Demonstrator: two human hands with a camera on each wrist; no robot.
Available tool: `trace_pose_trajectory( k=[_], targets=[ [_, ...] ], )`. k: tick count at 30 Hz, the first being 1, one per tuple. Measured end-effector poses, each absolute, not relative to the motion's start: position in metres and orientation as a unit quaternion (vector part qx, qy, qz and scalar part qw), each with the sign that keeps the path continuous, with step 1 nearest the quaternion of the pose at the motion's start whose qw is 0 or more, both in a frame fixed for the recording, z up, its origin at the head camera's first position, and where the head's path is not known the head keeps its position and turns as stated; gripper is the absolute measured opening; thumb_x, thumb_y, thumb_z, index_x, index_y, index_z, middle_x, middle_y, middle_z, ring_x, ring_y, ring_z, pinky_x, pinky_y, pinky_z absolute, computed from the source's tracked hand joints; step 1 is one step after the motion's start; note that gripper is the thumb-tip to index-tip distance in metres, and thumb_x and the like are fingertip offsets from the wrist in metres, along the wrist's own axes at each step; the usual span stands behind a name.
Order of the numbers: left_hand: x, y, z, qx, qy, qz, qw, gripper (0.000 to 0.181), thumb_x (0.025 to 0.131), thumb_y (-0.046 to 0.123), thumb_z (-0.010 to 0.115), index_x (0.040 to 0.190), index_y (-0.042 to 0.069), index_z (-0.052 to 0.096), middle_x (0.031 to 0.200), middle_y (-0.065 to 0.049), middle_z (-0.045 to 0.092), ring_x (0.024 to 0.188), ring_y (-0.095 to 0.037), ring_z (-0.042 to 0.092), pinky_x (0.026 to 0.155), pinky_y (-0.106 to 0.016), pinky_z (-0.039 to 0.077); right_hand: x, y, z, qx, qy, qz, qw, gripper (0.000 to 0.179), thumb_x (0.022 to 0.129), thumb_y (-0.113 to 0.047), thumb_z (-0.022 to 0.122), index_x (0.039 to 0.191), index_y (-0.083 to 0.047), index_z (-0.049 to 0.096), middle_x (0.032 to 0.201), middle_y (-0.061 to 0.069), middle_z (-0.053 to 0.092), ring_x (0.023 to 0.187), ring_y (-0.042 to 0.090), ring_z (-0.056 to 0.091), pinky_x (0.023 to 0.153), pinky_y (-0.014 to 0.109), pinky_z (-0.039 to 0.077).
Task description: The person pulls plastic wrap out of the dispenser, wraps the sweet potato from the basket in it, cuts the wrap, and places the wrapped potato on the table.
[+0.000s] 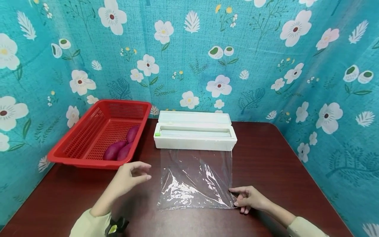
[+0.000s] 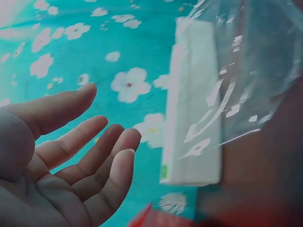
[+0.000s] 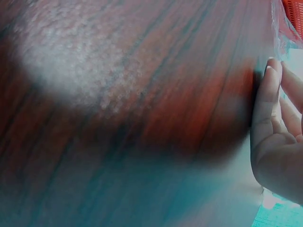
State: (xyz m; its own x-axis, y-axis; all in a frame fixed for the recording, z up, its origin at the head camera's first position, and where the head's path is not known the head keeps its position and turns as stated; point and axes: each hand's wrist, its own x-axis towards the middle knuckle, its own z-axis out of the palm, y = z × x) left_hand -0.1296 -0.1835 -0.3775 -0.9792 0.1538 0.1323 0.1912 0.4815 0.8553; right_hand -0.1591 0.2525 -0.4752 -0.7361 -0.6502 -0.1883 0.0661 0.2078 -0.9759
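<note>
A sheet of clear plastic wrap stretches toward me from a white wrap dispenser box, its lid raised and a roll inside. At the sheet's near right corner, my right hand pinches the film between thumb and fingers; the right wrist view shows its fingertips at the film's edge. My left hand hovers left of the sheet, apart from it, thumb and fingers loosely bent with nothing between them. In the left wrist view that hand appears palm up, with the film beyond it.
A red plastic basket stands at the left, holding several purple, rounded vegetables. Behind the dark red-brown table hangs a teal flowered cloth, which also lines both sides. A green slider sits at the box's left end.
</note>
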Motion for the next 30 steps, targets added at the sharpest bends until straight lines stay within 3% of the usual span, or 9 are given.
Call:
trace_pose_trajectory(
  k=[14,24,30],
  targets=[
    [-0.154,-0.229,-0.348,-0.07,-0.893,-0.43,0.109,0.041,0.079,0.02,0.069,0.114,0.002,0.058,0.103,-0.017,0.061,0.091,-0.029,0.058,0.073,-0.034,0.048,-0.161,0.253,-0.477,-0.216,0.713,-0.595,0.303,0.053,0.081,0.002,0.06,0.122,0.021,0.034,0.07,0.01,0.06,0.049,0.007,0.058,0.043,0.022,0.046],
    [-0.168,-0.272,-0.345,-0.015,-0.912,-0.393,0.116,0.048,0.08,0.024,0.067,0.119,-0.001,0.054,0.109,-0.023,0.057,0.099,-0.036,0.051,0.078,-0.049,0.045,-0.162,0.251,-0.477,-0.208,0.71,-0.598,0.309,0.053,0.081,0.001,0.059,0.123,0.02,0.033,0.071,0.012,0.06,0.049,0.008,0.058,0.042,0.022,0.046],
    [-0.178,-0.288,-0.349,0.014,-0.909,-0.406,0.089,0.053,0.081,0.029,0.065,0.12,-0.003,0.051,0.113,-0.026,0.053,0.104,-0.039,0.046,0.081,-0.05,0.043,-0.161,0.252,-0.477,-0.208,0.712,-0.597,0.306,0.053,0.081,0.001,0.06,0.122,0.021,0.034,0.07,0.008,0.06,0.049,0.008,0.057,0.042,0.023,0.046]
  ],
)
